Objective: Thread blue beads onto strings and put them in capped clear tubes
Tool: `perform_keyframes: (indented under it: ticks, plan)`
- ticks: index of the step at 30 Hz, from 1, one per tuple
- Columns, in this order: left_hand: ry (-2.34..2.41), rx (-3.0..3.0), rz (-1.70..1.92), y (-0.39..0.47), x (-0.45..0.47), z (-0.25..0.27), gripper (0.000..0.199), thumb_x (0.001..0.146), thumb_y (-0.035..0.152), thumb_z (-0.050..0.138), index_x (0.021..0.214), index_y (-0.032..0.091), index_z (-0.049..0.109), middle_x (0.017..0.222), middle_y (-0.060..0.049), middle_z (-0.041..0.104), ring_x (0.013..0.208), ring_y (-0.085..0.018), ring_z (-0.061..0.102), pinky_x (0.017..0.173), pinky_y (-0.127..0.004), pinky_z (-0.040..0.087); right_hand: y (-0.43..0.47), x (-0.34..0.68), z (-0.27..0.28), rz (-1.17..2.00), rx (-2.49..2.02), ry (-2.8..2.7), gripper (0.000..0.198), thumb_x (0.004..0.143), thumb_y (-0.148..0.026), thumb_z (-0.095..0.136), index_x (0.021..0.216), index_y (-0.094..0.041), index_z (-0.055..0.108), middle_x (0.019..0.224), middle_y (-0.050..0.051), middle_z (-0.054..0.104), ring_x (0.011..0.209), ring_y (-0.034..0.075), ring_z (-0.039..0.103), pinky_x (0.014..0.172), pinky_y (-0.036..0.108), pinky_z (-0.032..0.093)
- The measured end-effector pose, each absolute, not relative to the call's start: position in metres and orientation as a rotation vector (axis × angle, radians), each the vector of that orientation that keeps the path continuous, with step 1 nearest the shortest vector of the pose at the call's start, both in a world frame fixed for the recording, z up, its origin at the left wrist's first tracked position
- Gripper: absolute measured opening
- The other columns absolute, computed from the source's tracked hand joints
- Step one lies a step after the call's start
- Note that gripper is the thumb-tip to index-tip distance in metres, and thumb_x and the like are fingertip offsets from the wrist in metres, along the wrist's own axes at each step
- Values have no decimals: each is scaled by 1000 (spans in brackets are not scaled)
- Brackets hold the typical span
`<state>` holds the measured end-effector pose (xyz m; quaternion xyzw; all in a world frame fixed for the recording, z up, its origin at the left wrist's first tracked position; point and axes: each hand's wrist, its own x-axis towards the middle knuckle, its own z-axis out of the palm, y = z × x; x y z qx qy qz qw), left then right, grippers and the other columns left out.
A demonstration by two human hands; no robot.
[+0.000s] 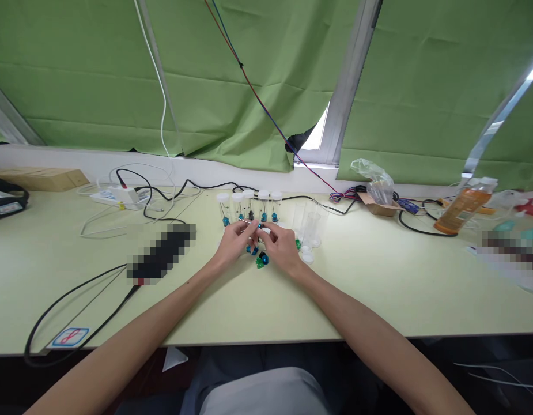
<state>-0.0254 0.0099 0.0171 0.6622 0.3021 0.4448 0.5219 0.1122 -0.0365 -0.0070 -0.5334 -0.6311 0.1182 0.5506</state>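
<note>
My left hand (237, 241) and my right hand (281, 245) meet at the middle of the table, their fingers pinched together. Between the fingertips is a small dark-blue piece (260, 226). A thin metal stem (245, 220) sticks out leftward from my left fingers. Just beyond the hands stand several clear tubes (223, 208) with white caps, holding small blue or dark pieces on thin stems. Below the fingers lie loose blue pieces (252, 249) and a green piece (260, 262). My fingers partly hide the held piece, so its kind is unclear.
Clear tubes without caps (310, 229) stand right of my hands, near loose white caps (307, 255). A blurred black device (162, 252) with a cable lies to the left. Toward the right are an orange drink bottle (464, 206) and a small cardboard box (378, 206).
</note>
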Motion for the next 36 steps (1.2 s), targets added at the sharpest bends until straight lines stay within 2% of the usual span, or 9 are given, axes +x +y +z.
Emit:
perform_keyframes:
  ticks: [9,19,36]
  plan:
    - [670,1509,1038,8,-27,20,39,74,52,72,65,14,65,72,-5,57,58,-14,55,47,-26,43,-35,113,-7,277,-1253,-1532,29,90,-40,52,95,-21,74,51,-5,44,50,12,40,56,25,33]
    - [650,1471,993,12,-28,20,38,72,48,75,62,13,64,72,-4,56,56,-13,55,47,-28,42,-36,116,-7,253,-1243,-1625,34,93,-39,47,70,-21,65,56,-2,50,53,12,40,55,25,30]
    - [612,1487,969,14,-30,19,38,71,47,76,60,12,66,71,-5,57,56,-12,54,49,-27,43,-35,118,-8,198,-1243,-1692,37,96,-34,44,64,-20,56,57,-2,51,55,12,40,57,23,30]
